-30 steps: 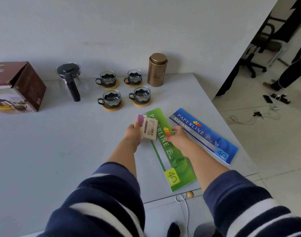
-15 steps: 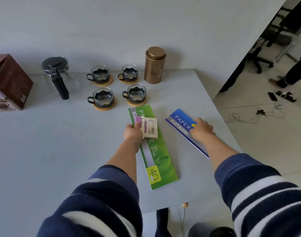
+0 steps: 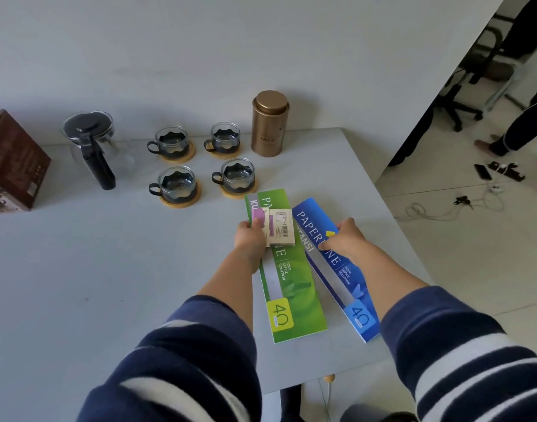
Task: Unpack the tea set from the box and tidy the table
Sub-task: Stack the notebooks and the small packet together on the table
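My left hand (image 3: 251, 239) holds a small beige packet (image 3: 280, 228) above the green receipt book (image 3: 291, 287), which lies flat on the grey table (image 3: 108, 269). My right hand (image 3: 344, 239) grips the blue receipt book (image 3: 349, 281) at its right edge; its far end is lifted slightly beside the green one. Further back stand several glass cups on wooden coasters (image 3: 177, 187), a glass teapot with a black handle (image 3: 92, 141) and a bronze tea tin (image 3: 269, 123).
The brown tea set box (image 3: 14, 162) stands at the table's left edge. The table's right edge drops to a tiled floor with cables (image 3: 444, 208), an office chair (image 3: 462, 95) and a person's legs (image 3: 520, 126).
My right hand left the green book, reached the blue book and has drawn it closer beside the green one. My left hand kept the packet over the green book.
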Demonstrator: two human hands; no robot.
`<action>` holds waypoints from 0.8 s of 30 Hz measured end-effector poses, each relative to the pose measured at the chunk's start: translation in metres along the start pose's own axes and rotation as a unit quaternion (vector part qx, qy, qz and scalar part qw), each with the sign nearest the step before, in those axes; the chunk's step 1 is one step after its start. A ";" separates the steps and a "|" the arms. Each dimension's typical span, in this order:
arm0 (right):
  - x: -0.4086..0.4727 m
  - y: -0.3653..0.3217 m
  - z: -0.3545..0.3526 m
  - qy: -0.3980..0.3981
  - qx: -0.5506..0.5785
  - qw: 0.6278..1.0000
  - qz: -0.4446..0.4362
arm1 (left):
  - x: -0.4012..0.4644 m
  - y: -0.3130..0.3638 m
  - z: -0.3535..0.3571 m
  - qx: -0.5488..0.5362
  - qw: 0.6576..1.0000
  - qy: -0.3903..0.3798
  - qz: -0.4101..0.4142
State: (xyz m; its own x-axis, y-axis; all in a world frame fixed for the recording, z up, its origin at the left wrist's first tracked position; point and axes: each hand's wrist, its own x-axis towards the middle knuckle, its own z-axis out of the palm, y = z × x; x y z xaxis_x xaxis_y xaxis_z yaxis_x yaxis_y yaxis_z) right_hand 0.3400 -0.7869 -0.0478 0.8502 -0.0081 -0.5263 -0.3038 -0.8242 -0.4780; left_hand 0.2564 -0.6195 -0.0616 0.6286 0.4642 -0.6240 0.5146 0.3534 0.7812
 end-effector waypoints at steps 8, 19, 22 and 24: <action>0.026 -0.035 -0.005 -0.059 0.303 0.951 -0.018 | 0.009 0.047 0.053 -0.018 0.999 -0.025 0.020; 0.145 -0.098 -0.044 -0.075 0.300 0.943 -0.120 | 0.088 0.114 0.151 0.106 0.991 0.079 0.010; 0.176 -0.111 -0.049 -0.071 0.311 0.942 -0.107 | 0.109 0.129 0.165 0.096 0.990 0.098 -0.009; 0.193 -0.121 -0.051 -0.066 0.288 0.950 -0.105 | 0.125 0.136 0.169 0.091 0.991 0.093 -0.014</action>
State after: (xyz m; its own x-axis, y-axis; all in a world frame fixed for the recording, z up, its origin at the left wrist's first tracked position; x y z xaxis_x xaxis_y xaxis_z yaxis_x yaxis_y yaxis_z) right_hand 0.5627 -0.7177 -0.0550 0.8682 0.2242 -0.4427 -0.3509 -0.3535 -0.8671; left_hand 0.5039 -0.6506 -0.0364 0.5025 0.6044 -0.6182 0.6376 0.2239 0.7371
